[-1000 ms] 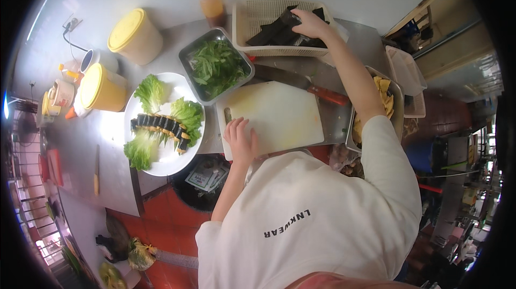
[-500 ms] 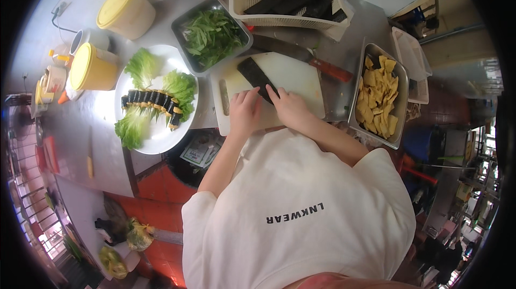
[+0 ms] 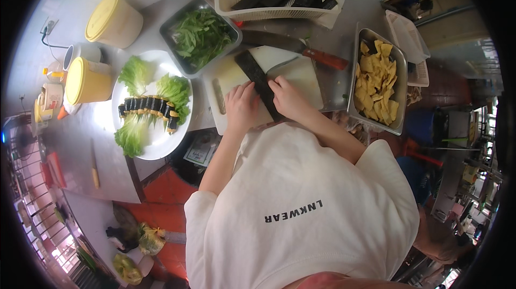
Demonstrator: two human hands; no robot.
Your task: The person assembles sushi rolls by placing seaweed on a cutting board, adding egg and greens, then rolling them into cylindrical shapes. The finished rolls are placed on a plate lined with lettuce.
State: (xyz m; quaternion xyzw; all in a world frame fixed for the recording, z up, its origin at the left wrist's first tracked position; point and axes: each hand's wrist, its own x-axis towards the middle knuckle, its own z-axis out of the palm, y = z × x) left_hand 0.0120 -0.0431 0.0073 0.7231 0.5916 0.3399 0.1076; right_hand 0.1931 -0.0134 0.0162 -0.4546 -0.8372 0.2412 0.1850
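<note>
A dark strip of nori lies slantwise across the white cutting board, its near end beside my shirt. At its left edge my left hand has curled fingers closed on it. My right hand pinches the opposite edge, a little farther up; its fingertips are partly hidden. Just beyond the right fingers, a thin dark curved thing crosses the board; I cannot make out its kind. Along the board's far side lies a large knife with a red-brown handle.
A metal tray of green leaves stands behind the board, beside a white basket of nori strips. Rolled pieces on lettuce lie on a white plate at left. To the right is a metal tray of yellow fried pieces. Lidded tubs stand far left.
The nori strip now extends closer to me between my hands, which have moved apart along its edges. A thin curved thing now shows on the board. The whole view has shifted slightly.
</note>
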